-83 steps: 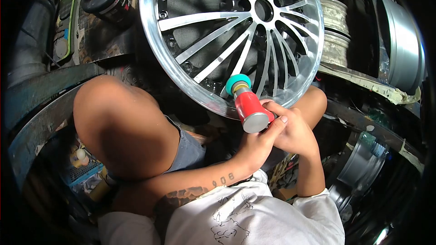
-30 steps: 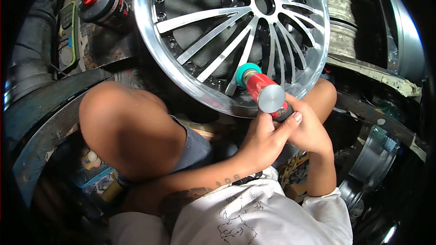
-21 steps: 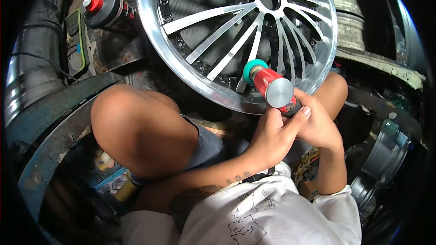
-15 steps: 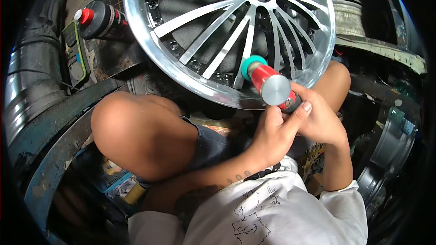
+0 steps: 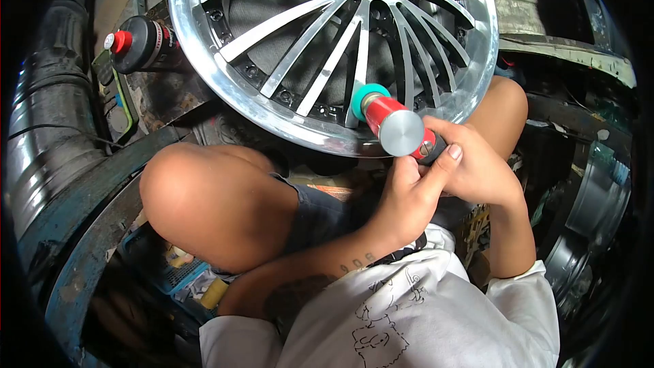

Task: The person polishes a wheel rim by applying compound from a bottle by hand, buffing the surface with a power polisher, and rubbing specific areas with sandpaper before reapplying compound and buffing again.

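A silver and black multi-spoke wheel rim (image 5: 238, 105) lies face up in front of me. Against its lower spokes, close to the outer lip, rests the teal pad of a small red polisher (image 5: 400, 129). My left hand (image 5: 412, 194) is closed around the polisher's handle from the left, thumb up. Wrapped over the same handle from the right is my right hand (image 5: 477, 167), its fingers partly hidden behind the tool.
A black bottle with a red cap (image 5: 139, 44) lies left of the rim. A blue basket (image 5: 184, 276) with small items sits low on the left. Other rims (image 5: 596, 194) stand at the right. My bare knees flank the work.
The rim and polisher appear slightly further left and up in the view. The pad stays near the same spoke ends, and both hands keep their hold.
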